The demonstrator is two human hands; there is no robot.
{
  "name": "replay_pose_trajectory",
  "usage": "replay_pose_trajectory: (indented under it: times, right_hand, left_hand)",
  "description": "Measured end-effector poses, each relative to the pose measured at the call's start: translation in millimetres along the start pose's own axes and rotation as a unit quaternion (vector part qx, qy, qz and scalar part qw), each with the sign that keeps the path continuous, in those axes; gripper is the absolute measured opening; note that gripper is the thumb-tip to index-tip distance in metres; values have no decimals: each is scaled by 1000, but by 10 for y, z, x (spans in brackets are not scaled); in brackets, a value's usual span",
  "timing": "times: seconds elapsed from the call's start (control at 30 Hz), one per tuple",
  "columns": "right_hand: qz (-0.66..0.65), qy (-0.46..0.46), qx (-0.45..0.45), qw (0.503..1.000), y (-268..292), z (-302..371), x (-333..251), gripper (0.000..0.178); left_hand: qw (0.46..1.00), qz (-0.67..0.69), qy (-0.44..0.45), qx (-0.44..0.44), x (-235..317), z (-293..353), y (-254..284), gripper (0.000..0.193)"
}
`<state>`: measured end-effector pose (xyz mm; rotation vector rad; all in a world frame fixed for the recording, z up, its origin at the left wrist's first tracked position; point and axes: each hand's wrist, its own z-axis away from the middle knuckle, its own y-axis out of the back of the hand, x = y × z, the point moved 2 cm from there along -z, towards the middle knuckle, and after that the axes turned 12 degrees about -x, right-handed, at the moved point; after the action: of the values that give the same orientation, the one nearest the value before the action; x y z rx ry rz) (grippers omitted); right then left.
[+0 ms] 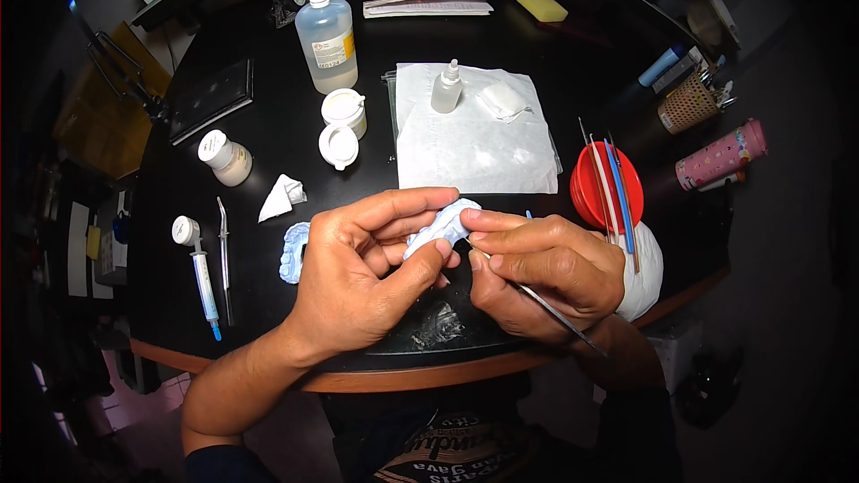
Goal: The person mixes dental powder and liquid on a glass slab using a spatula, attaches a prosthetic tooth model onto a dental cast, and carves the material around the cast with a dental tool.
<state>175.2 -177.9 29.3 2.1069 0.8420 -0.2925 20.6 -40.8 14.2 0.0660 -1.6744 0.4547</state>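
Note:
My left hand [358, 268] is closed round a pale blue dental cast [440, 226], held above the near edge of the table with thumb and fingers on its sides. In my right hand [550, 273] is a thin metal dental instrument [562, 315], gripped like a pen. Its working tip is at the near side of the cast, partly hidden by my fingers. My right fingertips also touch the cast. A second pale blue dental cast [293, 253] lies on the table just left of my left hand, partly covered by it.
A red bowl [586, 181] with tools across it stands right of my right hand, beside white cloth [641, 282]. At left lie a syringe [205, 286] and tweezers [224, 250]. Behind are a white sheet [483, 156], a dropper bottle [446, 89], open jars [340, 145] and a large bottle [327, 40].

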Motion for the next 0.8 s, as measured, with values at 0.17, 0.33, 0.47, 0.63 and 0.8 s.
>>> replay_pose_trajectory:
  times: [0.17,0.33,0.47,0.63,0.8]
  right_hand:
    - [-11,-5,16,1000,7,-7,-32,26]
    - [1,-6,6,1000,0,-1,-33,28]
    - [1,-4,-1,1000,8,12,-13,29]
    - [-17,0,25,1000,-10,-2,4,27]
    - [-16,4,22,1000,14,-15,-14,25]
  left_hand:
    - [1000,-20,-4,-6,56,11,-12,43]
    - [1000,-23,0,-4,36,5,-11,43]
    - [1000,-25,6,-8,20,-10,-17,43]
    - [1000,-19,-4,-9,12,14,6,41]
    - [1000,-26,-1,-9,34,2,-10,43]
